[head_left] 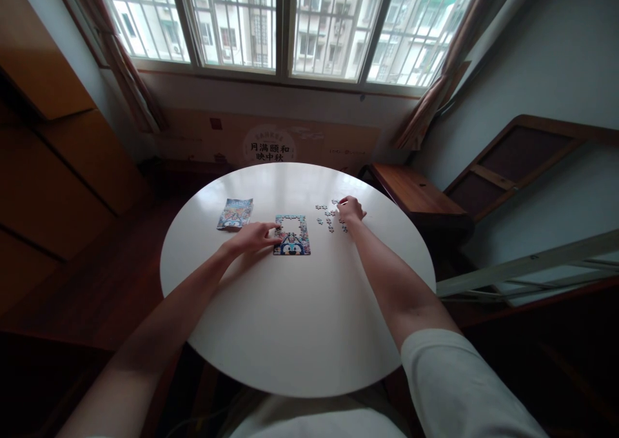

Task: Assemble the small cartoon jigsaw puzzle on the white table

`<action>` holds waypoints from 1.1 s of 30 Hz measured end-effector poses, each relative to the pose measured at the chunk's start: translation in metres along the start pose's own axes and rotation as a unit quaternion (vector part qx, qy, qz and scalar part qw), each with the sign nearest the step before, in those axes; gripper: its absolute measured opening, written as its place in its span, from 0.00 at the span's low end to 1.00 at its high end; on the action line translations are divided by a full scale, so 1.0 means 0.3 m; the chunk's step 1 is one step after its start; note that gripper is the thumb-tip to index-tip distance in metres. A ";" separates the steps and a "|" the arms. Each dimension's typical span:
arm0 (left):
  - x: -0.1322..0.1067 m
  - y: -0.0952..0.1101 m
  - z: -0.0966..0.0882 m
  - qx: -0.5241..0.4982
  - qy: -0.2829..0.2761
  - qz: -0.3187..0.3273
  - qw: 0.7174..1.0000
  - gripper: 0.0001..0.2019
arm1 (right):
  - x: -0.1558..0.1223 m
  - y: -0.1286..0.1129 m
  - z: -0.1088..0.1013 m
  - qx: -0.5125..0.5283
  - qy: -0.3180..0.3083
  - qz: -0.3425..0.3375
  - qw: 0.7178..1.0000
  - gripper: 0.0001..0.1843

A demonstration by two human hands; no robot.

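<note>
A partly assembled jigsaw puzzle lies flat on the white round table; white shows through an opening in its upper middle. A blue cartoon face fills its lower part. My left hand rests at the puzzle's left edge, fingers stretched out and touching it. To the right, my right hand is down among loose puzzle pieces, its fingers curled together. Whatever is between those fingertips is too small to make out. Several pieces lie scattered left of and below this hand.
A colourful printed packet lies at the table's left, beyond my left forearm. Behind the table are a printed banner and barred windows. A wooden bench stands at the right, and wooden cabinets are at the left.
</note>
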State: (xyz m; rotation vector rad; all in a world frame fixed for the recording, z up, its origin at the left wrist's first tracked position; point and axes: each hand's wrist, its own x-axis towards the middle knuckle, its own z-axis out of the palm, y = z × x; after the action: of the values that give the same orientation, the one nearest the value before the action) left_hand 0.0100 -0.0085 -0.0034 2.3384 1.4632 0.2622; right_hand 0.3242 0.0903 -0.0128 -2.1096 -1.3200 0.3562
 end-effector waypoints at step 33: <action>0.007 0.000 0.007 0.010 0.006 -0.002 1.000 0.32 | -0.355 0.001 0.108 0.345 -0.170 -0.229 0.894 0.08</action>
State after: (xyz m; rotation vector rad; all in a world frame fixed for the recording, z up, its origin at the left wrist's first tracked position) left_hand 0.0117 -0.0071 -0.0055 2.3530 1.4835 0.2603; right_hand 0.2579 0.0079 -0.0479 -1.1381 -1.5387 0.8663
